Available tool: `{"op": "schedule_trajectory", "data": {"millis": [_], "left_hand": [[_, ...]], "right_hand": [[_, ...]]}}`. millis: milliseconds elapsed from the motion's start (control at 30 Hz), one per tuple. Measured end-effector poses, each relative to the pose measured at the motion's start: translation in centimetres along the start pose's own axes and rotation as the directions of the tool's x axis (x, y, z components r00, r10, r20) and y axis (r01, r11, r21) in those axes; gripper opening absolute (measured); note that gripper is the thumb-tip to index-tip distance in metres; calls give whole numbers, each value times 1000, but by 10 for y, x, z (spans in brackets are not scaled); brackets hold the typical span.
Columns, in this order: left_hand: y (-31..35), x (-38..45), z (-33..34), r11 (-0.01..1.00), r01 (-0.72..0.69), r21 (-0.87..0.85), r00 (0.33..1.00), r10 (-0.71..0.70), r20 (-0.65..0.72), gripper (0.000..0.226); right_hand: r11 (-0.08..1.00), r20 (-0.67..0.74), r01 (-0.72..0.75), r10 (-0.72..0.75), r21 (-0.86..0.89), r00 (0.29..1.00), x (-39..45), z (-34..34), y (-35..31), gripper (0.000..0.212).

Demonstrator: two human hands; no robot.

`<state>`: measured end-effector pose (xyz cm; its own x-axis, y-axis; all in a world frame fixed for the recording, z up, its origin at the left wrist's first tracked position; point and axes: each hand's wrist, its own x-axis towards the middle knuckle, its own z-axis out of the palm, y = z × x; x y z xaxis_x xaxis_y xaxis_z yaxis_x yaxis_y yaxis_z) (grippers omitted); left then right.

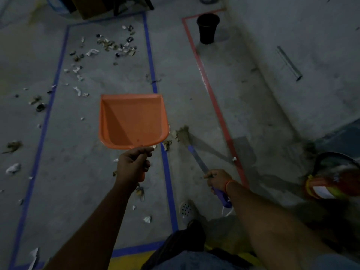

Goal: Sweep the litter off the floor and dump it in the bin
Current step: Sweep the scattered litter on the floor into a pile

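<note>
Open concrete floor (pixel 243 90) between blue tape (pixel 150 55) and red tape (pixel 210 90). Scattered litter (pixel 115 45) inside blue rectangle; black bin (pixel 207 28) at far end.

A single wide-angle view looks from the person's head, facing forward and steeply down at the concrete floor (pixel 253 106). Both forearms reach in from the bottom edge and fill the near ground, with the person's lap and one foot at the lower edge. The floor runs away toward the top of the frame, its straight lines bowed by the lens.
</note>
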<state>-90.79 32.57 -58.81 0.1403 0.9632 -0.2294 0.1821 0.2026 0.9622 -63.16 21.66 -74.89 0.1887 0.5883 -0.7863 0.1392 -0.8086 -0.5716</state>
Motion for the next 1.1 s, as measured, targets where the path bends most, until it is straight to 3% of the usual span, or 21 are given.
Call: {"op": "schedule_trajectory", "data": {"millis": [100,233,433,667,867,967,1100], "left_hand": [[-9,-27,-10,1000,10,2,1000,-10,13,26],[-16,-67,-18,1000,18,-11,999,-17,50,27],[-22,-128,-18,999,43,-27,992,-39,122,24],[-36,-161,-34,997,56,-58,983,-45,177,27],[-40,-157,-75,999,29,-44,983,-20,181,28],[-41,-156,-104,999,27,-40,984,-20,176,28],[-47,-155,-146,1000,27,-10,992,-26,124,27]], "right_hand": [[995,64,34,-40,98,997,-25,16,9,18],[982,18,90,-95,166,995,-64,30,42,17],[952,-186,121,-70,280,980,-124,31,106,22],[921,-417,67,109,385,902,-168,34,161,15],[917,-361,-90,241,388,901,-166,68,182,10],[939,-260,-121,211,323,942,-154,111,173,12],[950,-107,-63,100,305,989,-164,167,114,10]]}}
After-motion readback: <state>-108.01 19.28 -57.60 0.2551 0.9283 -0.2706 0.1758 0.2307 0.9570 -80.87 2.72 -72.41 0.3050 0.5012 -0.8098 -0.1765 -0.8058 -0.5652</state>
